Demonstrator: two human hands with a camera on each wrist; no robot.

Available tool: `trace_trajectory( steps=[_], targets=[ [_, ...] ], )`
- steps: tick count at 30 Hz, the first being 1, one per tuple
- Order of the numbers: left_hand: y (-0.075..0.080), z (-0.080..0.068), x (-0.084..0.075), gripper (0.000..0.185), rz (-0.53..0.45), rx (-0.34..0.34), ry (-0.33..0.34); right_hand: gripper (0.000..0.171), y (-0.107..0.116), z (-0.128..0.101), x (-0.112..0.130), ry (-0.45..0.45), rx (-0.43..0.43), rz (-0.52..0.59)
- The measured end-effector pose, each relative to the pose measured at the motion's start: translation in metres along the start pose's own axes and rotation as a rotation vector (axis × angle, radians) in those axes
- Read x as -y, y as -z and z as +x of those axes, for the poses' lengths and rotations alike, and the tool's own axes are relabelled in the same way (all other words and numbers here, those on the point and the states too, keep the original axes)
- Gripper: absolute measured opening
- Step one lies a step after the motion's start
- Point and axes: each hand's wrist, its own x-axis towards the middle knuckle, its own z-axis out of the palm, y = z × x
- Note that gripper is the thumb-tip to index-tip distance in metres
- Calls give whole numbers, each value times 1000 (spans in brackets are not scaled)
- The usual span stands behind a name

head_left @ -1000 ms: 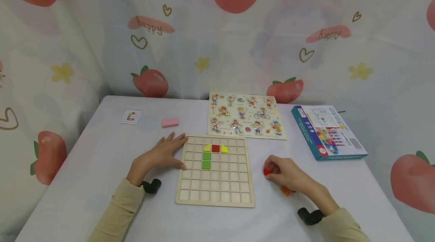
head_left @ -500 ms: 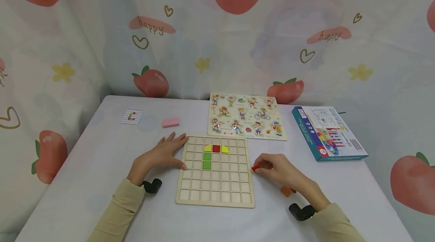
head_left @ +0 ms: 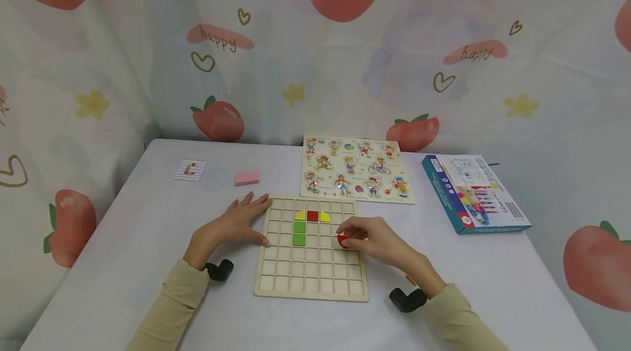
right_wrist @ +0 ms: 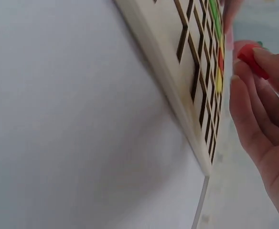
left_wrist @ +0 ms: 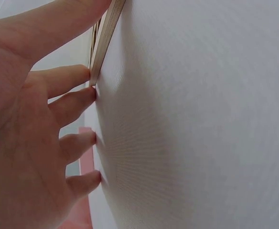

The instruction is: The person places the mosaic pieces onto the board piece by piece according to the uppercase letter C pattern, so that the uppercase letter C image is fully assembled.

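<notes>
A wooden grid board (head_left: 311,285) lies in the middle of the table in the head view. Set in its cells are two green squares (head_left: 299,232), a red square (head_left: 313,216) and two yellow rounded pieces (head_left: 325,217). My left hand (head_left: 236,224) rests spread at the board's left edge; in the left wrist view its fingertips (left_wrist: 91,138) meet the tablecloth and the board's corner. Over the right side of the board, my right hand (head_left: 372,237) pinches a red piece with a curved edge (right_wrist: 253,59) between thumb and fingers, raised above the grid in the right wrist view.
Behind the board lies a picture puzzle (head_left: 355,167); a flat box (head_left: 475,192) is at the right. A pink block (head_left: 246,178) and a small pattern card (head_left: 190,170) lie at back left. An orange piece (head_left: 411,280) is mostly hidden by my right wrist.
My right hand has moved left with the red piece, from the table beside the board to over its right columns. The left hand has stayed in place.
</notes>
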Motion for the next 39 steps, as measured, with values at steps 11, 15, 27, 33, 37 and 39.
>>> trace_trajectory(
  steps=[11, 15, 27, 33, 37, 39],
  targets=[
    [1, -2, -1, 105, -5, -7, -8, 18, -24, 24, 12, 46, 78, 45],
    [1, -1, 0, 105, -6, -8, -11, 15, -28, 31, 19, 79, 88, 57],
    [1, -3, -1, 104, -5, -11, -13, 14, -42, 52, 37, 132, 157, -19],
    [1, -2, -2, 104, -9, -7, -13, 16, -48, 59, 45, 119, 214, -43],
    [1, -2, -1, 105, -10, -3, -8, 12, -51, 61, 46, 131, 228, -87],
    [1, -2, 0, 105, -10, -4, -8, 10, -52, 61, 46, 141, 228, -101]
  ],
)
